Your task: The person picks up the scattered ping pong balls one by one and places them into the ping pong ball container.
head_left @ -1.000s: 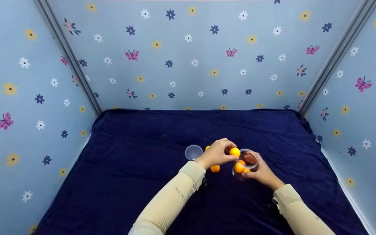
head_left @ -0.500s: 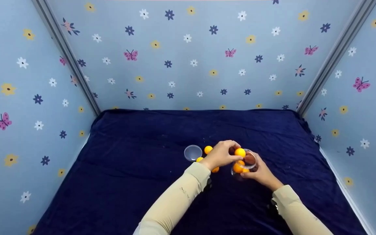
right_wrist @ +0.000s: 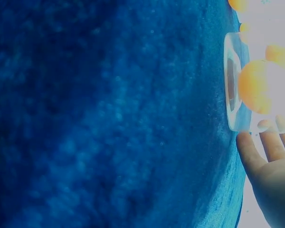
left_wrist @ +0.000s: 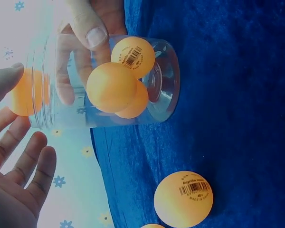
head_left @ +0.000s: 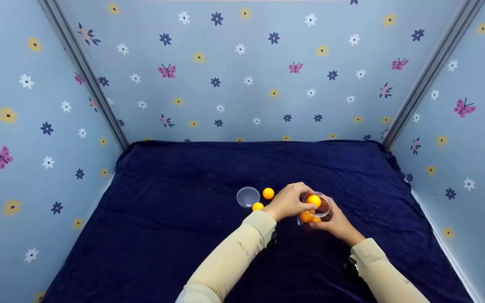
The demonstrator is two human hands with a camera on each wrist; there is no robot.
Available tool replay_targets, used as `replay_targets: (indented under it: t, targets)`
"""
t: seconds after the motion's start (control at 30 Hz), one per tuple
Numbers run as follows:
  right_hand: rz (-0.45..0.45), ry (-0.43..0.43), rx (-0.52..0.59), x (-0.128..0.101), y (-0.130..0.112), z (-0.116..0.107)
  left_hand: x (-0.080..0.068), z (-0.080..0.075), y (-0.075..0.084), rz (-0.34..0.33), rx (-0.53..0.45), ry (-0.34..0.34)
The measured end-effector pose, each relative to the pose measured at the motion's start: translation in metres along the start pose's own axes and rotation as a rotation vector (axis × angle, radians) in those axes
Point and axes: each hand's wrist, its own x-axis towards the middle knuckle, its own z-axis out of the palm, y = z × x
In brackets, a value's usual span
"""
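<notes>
A clear plastic jar (head_left: 315, 211) stands on the dark blue cloth (head_left: 183, 235), and my right hand (head_left: 331, 222) grips its side. In the left wrist view the right thumb (left_wrist: 96, 34) presses the jar (left_wrist: 156, 85), and three orange balls (left_wrist: 115, 88) lie at its bottom. A fourth orange ball (head_left: 313, 200) sits in the jar's mouth at the tips of my left hand (head_left: 294, 202). That hand's fingers (left_wrist: 23, 156) are spread and loose, with only the thumb beside this ball (left_wrist: 26, 92). The right wrist view shows the jar base (right_wrist: 232, 80) and my right fingers (right_wrist: 270, 156).
Two loose orange balls (head_left: 268, 193) (head_left: 258, 206) lie left of the jar, one close in the left wrist view (left_wrist: 183, 198). The clear round lid (head_left: 248, 196) rests beside them. Flowered blue walls (head_left: 242, 75) close in the back and both sides.
My left hand carried an orange ball rightward and down to the jar's mouth and loosened its fingers. Two loose balls that the hand covered now show. The right hand kept holding the jar.
</notes>
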Motion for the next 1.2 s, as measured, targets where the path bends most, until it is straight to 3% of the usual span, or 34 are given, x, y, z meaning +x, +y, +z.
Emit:
replay_targets:
  t: [0.23,0.43,0.9,1.2]
  targets:
    - [-0.003,0.002,0.017,0.000,0.002,-0.001,0.001,0.003,-0.001,-0.012,0.028,-0.013]
    - [-0.013,0.008,0.022,-0.002,0.000,-0.001,-0.001,0.002,-0.004,-0.017,-0.013,-0.027]
    - [0.038,0.005,0.021,-0.001,-0.001,0.000,-0.010,-0.016,-0.017,0.077,-0.057,0.012]
    - [0.058,-0.017,0.041,-0.002,0.000,-0.001,-0.021,-0.030,-0.029,0.013,-0.009,0.005]
